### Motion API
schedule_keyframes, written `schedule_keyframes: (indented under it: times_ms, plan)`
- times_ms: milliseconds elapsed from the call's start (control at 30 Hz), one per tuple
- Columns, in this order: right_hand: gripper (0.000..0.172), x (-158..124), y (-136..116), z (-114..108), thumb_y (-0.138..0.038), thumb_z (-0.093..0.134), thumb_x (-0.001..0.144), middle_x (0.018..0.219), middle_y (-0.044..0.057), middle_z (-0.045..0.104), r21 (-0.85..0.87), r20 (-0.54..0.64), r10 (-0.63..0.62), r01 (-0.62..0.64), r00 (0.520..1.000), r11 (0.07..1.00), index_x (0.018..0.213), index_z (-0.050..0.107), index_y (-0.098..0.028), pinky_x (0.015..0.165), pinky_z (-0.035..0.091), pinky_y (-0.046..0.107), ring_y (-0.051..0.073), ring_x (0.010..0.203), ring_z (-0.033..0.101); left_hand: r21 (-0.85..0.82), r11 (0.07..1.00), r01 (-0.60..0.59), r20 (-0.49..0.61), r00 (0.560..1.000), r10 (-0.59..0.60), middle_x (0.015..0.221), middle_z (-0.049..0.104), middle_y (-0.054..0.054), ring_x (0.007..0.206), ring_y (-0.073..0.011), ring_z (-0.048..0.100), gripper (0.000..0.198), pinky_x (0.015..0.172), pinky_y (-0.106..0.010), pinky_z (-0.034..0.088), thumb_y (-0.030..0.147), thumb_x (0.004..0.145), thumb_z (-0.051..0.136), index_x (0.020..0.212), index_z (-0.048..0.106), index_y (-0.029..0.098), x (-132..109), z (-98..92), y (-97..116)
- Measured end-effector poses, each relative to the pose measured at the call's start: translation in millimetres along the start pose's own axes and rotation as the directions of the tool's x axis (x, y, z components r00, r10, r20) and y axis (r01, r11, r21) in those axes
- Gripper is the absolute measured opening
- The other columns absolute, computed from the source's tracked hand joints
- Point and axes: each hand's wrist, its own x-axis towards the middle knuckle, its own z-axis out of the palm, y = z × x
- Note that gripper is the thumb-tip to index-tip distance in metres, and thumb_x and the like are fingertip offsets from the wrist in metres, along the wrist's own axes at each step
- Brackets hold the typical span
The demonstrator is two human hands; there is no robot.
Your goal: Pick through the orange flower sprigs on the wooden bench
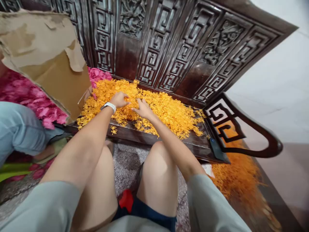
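The yellow flowers [169, 111] lay in a broad heap along the wooden bench [145, 137]. The left hand [119, 100], wearing a watch [108, 106] at the wrist, was slack over the heap's near left part, thumb and forefinger apart. The right hand [144, 110] faced it, also loosely spread; no flower showed clearly gripped in either of the 2 hands.

At least 1 loose flower [113, 130] lay by the bench's near edge, so a brushing forearm could knock it to the floor [127, 161]. The watch could snag thin petals if the wrist dragged. At the left, cardboard [55, 64] stood between the heap and most of the pink flowers [36, 96]; a bump from the neighbour's knee [21, 125] could shift it and mix the 2 colours.
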Motion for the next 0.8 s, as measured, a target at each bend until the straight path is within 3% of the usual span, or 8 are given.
schedule_keyframes:
  times_ms: [133, 233, 333, 533, 667, 700, 733, 800]
  plan:
    - [0.020, 22.2, 8.2, 21.0, -0.033, 0.062, 0.103, 0.114, 0.015, 0.070, 0.022, -0.060, -0.034, 0.035, 0.998, 0.999, 0.110, 0.072, -0.017, 0.101, 0.051, 0.044, 0.030, 0.107, 0.065, 0.080, 0.997, -0.005, 0.038, 0.999, 0.002, 0.152, 0.067, -0.019, 0.141, -0.0371, 0.061, 0.071, 0.121, -0.046, 0.047, 0.055, 0.094, 0.066, 0.155, 0.066, 0.018, -8.2, -3.7, -2.3]
    - [0.011, 25.3, 20.8, 22.7, -0.028, 0.063, 0.099, 0.100, 0.010, 0.069, 0.167, -0.210, -0.035, 0.071, 0.977, 0.983, 0.092, 0.064, -0.020, 0.095, 0.050, 0.040, 0.025, 0.096, 0.062, 0.128, 0.992, -0.003, 0.077, 0.997, -0.007, 0.165, 0.056, -0.019, 0.151, -0.0400, 0.053, 0.069, 0.124, -0.053, 0.043, 0.051, 0.102, 0.051, 0.164, 0.056, 0.020, -14.4, -6.1, -2.8]
    - [0.012, 21.8, 29.1, 14.9, -0.025, 0.065, 0.093, 0.096, 0.007, 0.066, 0.311, -0.299, 0.009, 0.089, 0.954, 0.946, 0.085, 0.055, -0.023, 0.090, 0.051, 0.038, 0.023, 0.091, 0.061, 0.112, 0.994, 0.021, 0.113, 0.993, -0.033, 0.176, 0.041, -0.019, 0.159, -0.0432, 0.044, 0.080, 0.129, -0.061, 0.036, 0.061, 0.103, 0.043, 0.171, 0.046, 0.018, -16.1, -4.7, -2.2]
    - [0.004, 5.3, 36.7, -0.6, -0.024, 0.062, 0.093, 0.105, 0.009, 0.068, 0.343, -0.328, 0.049, 0.070, 0.943, 0.937, 0.095, 0.059, -0.023, 0.095, 0.053, 0.044, 0.025, 0.098, 0.061, 0.089, 0.990, 0.112, 0.193, 0.973, -0.127, 0.187, 0.018, -0.016, 0.169, -0.0465, 0.025, 0.101, 0.135, -0.064, 0.022, 0.079, 0.095, 0.047, 0.177, 0.033, 0.023, -18.2, -1.9, 7.9]
    - [0.059, -9.1, 36.7, -0.2, -0.010, 0.066, 0.085, 0.133, 0.017, 0.059, 0.157, -0.216, -0.062, 0.097, 0.975, 0.983, 0.143, 0.059, -0.020, 0.109, 0.049, 0.052, 0.032, 0.126, 0.055, 0.204, 0.976, 0.070, 0.278, 0.952, -0.127, 0.188, 0.004, -0.017, 0.172, -0.0472, 0.013, 0.121, 0.135, -0.065, 0.018, 0.085, 0.086, 0.059, 0.180, 0.017, 0.022, -22.3, -0.5, 13.5]
    - [0.064, -11.8, 35.6, 0.8, -0.010, 0.069, 0.085, 0.139, 0.017, 0.055, 0.106, -0.172, -0.112, 0.132, 0.979, 0.986, 0.147, 0.059, -0.021, 0.112, 0.047, 0.054, 0.034, 0.130, 0.052, 0.228, 0.972, 0.061, 0.286, 0.950, -0.127, 0.188, 0.001, -0.017, 0.172, -0.0472, 0.012, 0.124, 0.135, -0.065, 0.019, 0.085, 0.085, 0.059, 0.181, 0.014, 0.021, -22.8, 0.2, 13.9]
    - [0.061, -13.8, 34.2, 1.8, -0.012, 0.072, 0.087, 0.142, 0.017, 0.053, 0.064, -0.123, -0.163, 0.172, 0.979, 0.983, 0.146, 0.064, -0.023, 0.115, 0.046, 0.055, 0.035, 0.132, 0.050, 0.245, 0.968, 0.057, 0.288, 0.949, -0.129, 0.188, -0.001, -0.018, 0.172, -0.0474, 0.011, 0.125, 0.135, -0.065, 0.019, 0.085, 0.086, 0.059, 0.181, 0.012, 0.019, -23.0, 1.0, 13.9]
    - [0.034, -15.5, 31.2, 3.1, -0.021, 0.073, 0.093, 0.139, 0.015, 0.055, 0.009, -0.047, -0.235, 0.236, 0.971, 0.972, 0.126, 0.078, -0.025, 0.115, 0.044, 0.057, 0.037, 0.131, 0.049, 0.268, 0.962, 0.055, 0.282, 0.950, -0.133, 0.188, -0.003, -0.019, 0.171, -0.0476, 0.012, 0.122, 0.134, -0.065, 0.020, 0.083, 0.089, 0.056, 0.181, 0.010, 0.018, -22.5, 2.9, 13.0]
